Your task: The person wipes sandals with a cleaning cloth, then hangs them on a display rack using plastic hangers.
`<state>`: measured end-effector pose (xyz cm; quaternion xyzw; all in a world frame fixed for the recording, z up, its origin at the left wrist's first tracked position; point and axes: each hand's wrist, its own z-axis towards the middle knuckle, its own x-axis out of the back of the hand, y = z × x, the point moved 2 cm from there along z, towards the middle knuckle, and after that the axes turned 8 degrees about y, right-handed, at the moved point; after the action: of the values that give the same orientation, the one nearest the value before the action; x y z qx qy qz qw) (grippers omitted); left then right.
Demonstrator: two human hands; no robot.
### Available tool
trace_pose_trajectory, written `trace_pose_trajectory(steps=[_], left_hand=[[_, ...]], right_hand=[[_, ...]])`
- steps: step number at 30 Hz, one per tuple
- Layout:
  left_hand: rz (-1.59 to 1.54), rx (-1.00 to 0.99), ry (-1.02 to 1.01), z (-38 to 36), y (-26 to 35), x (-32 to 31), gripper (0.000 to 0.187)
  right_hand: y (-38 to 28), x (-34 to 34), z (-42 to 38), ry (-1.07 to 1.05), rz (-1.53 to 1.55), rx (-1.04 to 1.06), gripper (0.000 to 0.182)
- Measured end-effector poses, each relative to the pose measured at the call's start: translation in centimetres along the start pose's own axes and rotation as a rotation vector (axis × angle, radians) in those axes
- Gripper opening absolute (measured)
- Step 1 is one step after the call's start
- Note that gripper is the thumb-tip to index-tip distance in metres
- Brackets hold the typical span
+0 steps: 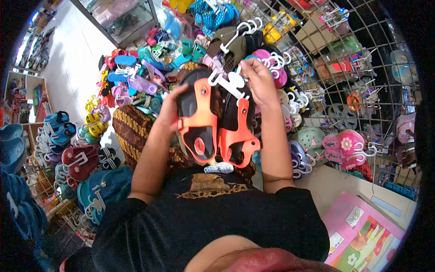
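A pair of black sandals with orange straps (206, 109) is held up in front of my chest, soles partly hidden by the straps. My left hand (170, 111) is wrapped round the outer edge of the left sandal. A white plastic shoe hanger (232, 85) sits at the upper ends of the sandals. My right hand (259, 81) pinches the hanger's upper right part between thumb and fingers. A small white tag with blue marks (218, 168) shows at the lower ends. Brown patterned cloth (131, 131) covers my legs behind the sandals.
Many sandals on hangers lie heaped on the floor ahead, among them a blue pair (126, 60). A wire grid rack (358, 59) with hanging goods stands at right. More sandals (81, 161) hang at left. A glass case (129, 25) stands at the back.
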<state>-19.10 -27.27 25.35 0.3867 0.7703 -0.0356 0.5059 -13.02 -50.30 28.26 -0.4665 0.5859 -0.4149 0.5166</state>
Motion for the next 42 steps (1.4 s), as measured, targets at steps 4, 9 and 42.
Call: trace_pose_trajectory(steps=[4, 9, 42], left_hand=[[-0.016, -0.064, 0.068, -0.6, 1.1, -0.7, 0.039], [-0.053, -0.127, 0.015, -1.5, 2.2, -1.0, 0.039], [-0.228, -0.107, -0.457, 1.6, 1.6, 3.7, 0.073]], right_hand=[[-1.2, -1.5, -1.0, -0.042, -0.108, 0.042, 0.015], [-2.7, -2.9, -1.6, -0.12, -0.238, 0.116, 0.016], [-8.3, -6.2, -2.9, -0.188, -0.363, 0.397, 0.018]])
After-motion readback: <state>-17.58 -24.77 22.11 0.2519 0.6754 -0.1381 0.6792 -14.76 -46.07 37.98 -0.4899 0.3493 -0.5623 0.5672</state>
